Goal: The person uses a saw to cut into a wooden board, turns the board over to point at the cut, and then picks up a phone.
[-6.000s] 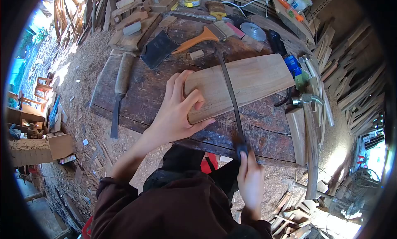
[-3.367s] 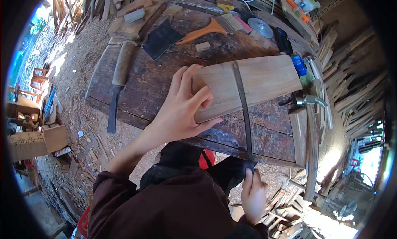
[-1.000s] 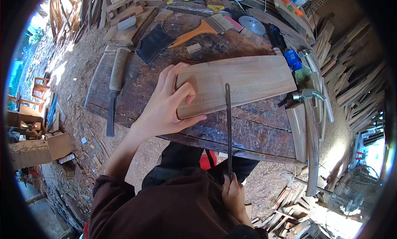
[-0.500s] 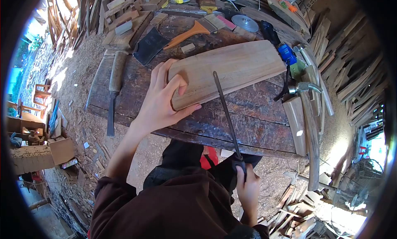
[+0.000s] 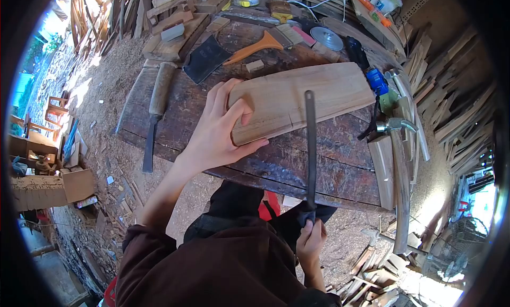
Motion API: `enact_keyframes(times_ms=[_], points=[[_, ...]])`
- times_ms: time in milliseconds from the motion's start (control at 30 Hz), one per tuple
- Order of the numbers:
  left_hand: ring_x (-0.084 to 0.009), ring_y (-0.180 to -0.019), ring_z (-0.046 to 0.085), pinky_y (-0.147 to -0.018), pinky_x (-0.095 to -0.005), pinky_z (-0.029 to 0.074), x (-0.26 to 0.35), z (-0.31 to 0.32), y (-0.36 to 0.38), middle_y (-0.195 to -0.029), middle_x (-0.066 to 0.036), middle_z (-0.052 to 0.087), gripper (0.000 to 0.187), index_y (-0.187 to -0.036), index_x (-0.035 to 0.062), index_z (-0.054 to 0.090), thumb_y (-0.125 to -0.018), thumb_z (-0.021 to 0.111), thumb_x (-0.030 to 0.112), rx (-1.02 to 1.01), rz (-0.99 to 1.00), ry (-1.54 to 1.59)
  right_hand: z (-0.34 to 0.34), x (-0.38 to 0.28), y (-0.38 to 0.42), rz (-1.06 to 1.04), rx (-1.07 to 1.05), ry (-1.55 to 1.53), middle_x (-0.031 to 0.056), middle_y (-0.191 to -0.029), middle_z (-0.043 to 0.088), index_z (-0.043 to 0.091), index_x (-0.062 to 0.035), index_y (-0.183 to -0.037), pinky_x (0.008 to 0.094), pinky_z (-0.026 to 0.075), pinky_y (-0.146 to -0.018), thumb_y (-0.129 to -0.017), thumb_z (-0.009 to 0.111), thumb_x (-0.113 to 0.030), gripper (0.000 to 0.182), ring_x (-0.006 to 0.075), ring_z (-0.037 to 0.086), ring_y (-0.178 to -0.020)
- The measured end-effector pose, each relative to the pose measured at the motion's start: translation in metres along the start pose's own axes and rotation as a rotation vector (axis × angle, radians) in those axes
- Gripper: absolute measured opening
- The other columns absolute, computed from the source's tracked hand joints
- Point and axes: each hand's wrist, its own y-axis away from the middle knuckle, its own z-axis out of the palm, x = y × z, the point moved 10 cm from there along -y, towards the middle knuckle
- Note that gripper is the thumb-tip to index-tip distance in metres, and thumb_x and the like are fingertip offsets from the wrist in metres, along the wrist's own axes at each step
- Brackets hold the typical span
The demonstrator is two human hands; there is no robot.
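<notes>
My left hand (image 5: 218, 123) is closed on the left end of a thick wooden board (image 5: 308, 91), thumb along the near edge and fingers over the end and top. The board lies at a slant on the dark worn workbench (image 5: 255, 171). In my right hand (image 5: 311, 238), low at the bench's front edge, is the handle of a long dark metal file (image 5: 311, 153). Its blade points away from me, with the broad face showing and the tip overlapping the board's near part. A short dark line marks the board's near edge, left of the file.
A wood-handled chisel (image 5: 158, 102) lies at the left, near a dark axe head (image 5: 208, 60) and an orange-handled brush (image 5: 261, 45). A hammer (image 5: 398, 147) rests at the right beside wood offcuts (image 5: 381, 166). A tape measure (image 5: 248, 0) sits at the back.
The file has turned from its narrow edge to its broad face, and its tip has swung right along the board. My right hand shifted slightly down. My left hand keeps its hold.
</notes>
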Motion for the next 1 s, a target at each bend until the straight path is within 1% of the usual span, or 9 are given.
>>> enact_keyframes(times_ms=[33,67,200,267,367,400,633,933,1000], points=[[-0.0493,-0.13,0.037,-0.106,-0.0552,0.035,-0.001,0.0,0.001,-0.14,-0.028,0.038,0.048,-0.09,0.0088,0.045,-0.07,0.087,0.022,0.002,-0.013,0.011,-0.005,0.005,-0.001,0.059,0.042,-0.034,0.0204,-0.073,0.06,0.055,0.0057,-0.084,0.0478,0.039,-0.057,-0.093,0.054,-0.003,0.013,0.0376,0.054,-0.062],[-0.048,-0.132,0.036,-0.108,-0.0532,0.033,-0.003,0.0,0.001,-0.143,-0.026,0.038,0.048,-0.09,0.0094,0.045,-0.07,0.087,0.02,0.004,-0.027,0.022,-0.007,0.005,-0.003,0.046,0.043,-0.014,0.0203,-0.072,0.059,0.055,0.0061,-0.086,0.0481,0.039,-0.057,-0.094,0.054,-0.004,0.013,0.0377,0.054,-0.062],[-0.0477,-0.132,0.036,-0.108,-0.0532,0.032,-0.004,0.001,0.001,-0.143,-0.026,0.038,0.048,-0.09,0.0094,0.045,-0.07,0.087,0.021,-0.007,-0.022,0.03,-0.006,0.007,-0.001,0.081,0.033,-0.01,0.0201,-0.072,0.059,0.056,0.0059,-0.087,0.0482,0.039,-0.057,-0.095,0.054,-0.004,0.012,0.0378,0.054,-0.062],[-0.0476,-0.132,0.036,-0.108,-0.0531,0.032,-0.004,0.002,0.001,-0.143,-0.027,0.038,0.048,-0.089,0.0097,0.044,-0.07,0.087,0.021,-0.014,-0.026,0.033,-0.007,-0.006,-0.009,0.013,0.083,-0.014,0.0168,-0.063,0.052,0.052,0.0028,-0.081,0.0449,0.037,-0.053,-0.1,0.049,-0.01,0.023,0.0381,0.053,-0.057],[-0.0474,-0.132,0.036,-0.108,-0.053,0.031,-0.003,0.001,0.001,-0.142,-0.026,0.038,0.048,-0.089,0.0096,0.044,-0.07,0.087,0.021,-0.015,-0.015,0.034,-0.002,-0.02,-0.024,-0.016,0.08,-0.025,0.0193,-0.066,0.053,0.052,0.0038,-0.08,0.0457,0.037,-0.053,-0.099,0.05,-0.007,0.022,0.0401,0.053,-0.058],[-0.0474,-0.132,0.036,-0.108,-0.053,0.031,-0.003,0.0,0.002,-0.142,-0.026,0.038,0.048,-0.089,0.0096,0.044,-0.07,0.087,0.021,-0.013,-0.015,0.031,-0.002,-0.022,-0.026,0.017,0.07,-0.033,0.0213,-0.067,0.053,0.052,0.0045,-0.08,0.0468,0.037,-0.054,-0.098,0.051,-0.006,0.021,0.0416,0.053,-0.059],[-0.0478,-0.131,0.036,-0.108,-0.0536,0.031,-0.003,-0.002,0.003,-0.142,-0.026,0.039,0.047,-0.087,0.0098,0.044,-0.07,0.087,0.021,-0.008,-0.022,0.059,-0.013,-0.021,-0.007,0.062,0.046,0.004,0.0211,-0.067,0.054,0.053,0.0041,-0.081,0.0475,0.037,-0.053,-0.098,0.051,-0.006,0.02,0.0415,0.054,-0.059],[-0.0471,-0.131,0.036,-0.108,-0.054,0.031,-0.002,-0.003,0.006,-0.142,-0.026,0.039,0.047,-0.088,0.0101,0.044,-0.07,0.087,0.021,-0.011,-0.016,0.058,-0.014,-0.031,-0.011,0.021,0.052,-0.01,0.0202,-0.066,0.054,0.055,0.0034,-0.082,0.0471,0.038,-0.053,-0.097,0.052,-0.006,0.018,0.0404,0.054,-0.059],[-0.0471,-0.131,0.036,-0.108,-0.0541,0.031,0.0,-0.003,0.008,-0.142,-0.025,0.039,0.047,-0.088,0.0103,0.044,-0.07,0.087,0.021,-0.014,-0.008,0.062,-0.016,-0.037,-0.017,0.008,0.031,0.029,0.0207,-0.065,0.054,0.055,0.0033,-0.081,0.0476,0.038,-0.053,-0.097,0.053,-0.006,0.018,0.0404,0.054,-0.058]])
